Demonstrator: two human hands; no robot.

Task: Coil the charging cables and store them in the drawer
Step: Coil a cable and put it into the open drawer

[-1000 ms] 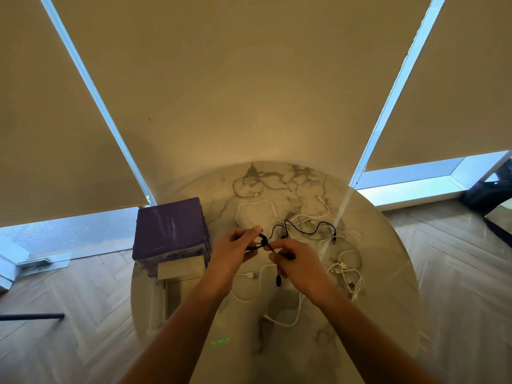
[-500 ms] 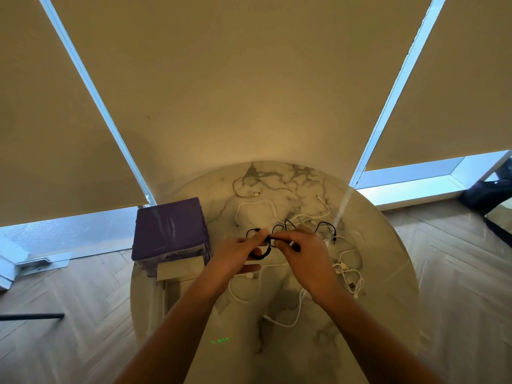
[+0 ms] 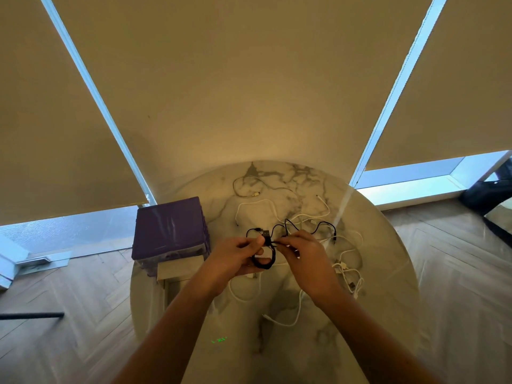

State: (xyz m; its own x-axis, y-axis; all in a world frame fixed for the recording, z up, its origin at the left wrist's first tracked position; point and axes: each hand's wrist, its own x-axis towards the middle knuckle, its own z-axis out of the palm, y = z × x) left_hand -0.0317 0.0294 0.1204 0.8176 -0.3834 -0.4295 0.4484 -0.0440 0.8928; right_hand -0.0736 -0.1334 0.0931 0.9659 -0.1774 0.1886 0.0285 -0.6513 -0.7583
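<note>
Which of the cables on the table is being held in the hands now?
The black cable: the left hand holds its coil and the right hand pinches its strand. The white cables lie untouched on the table.

No legible text, brand or number anywhere. Small green glowing marks [image 3: 219, 340] sit on the marble table [image 3: 388, 273] near its front edge, too blurred to read.

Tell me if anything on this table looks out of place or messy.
Yes: several white cables lie loose and tangled across the marble table, uncoiled. Only the black cable is partly looped, held in the left hand and right hand. The purple drawer unit has one drawer pulled open.
</note>
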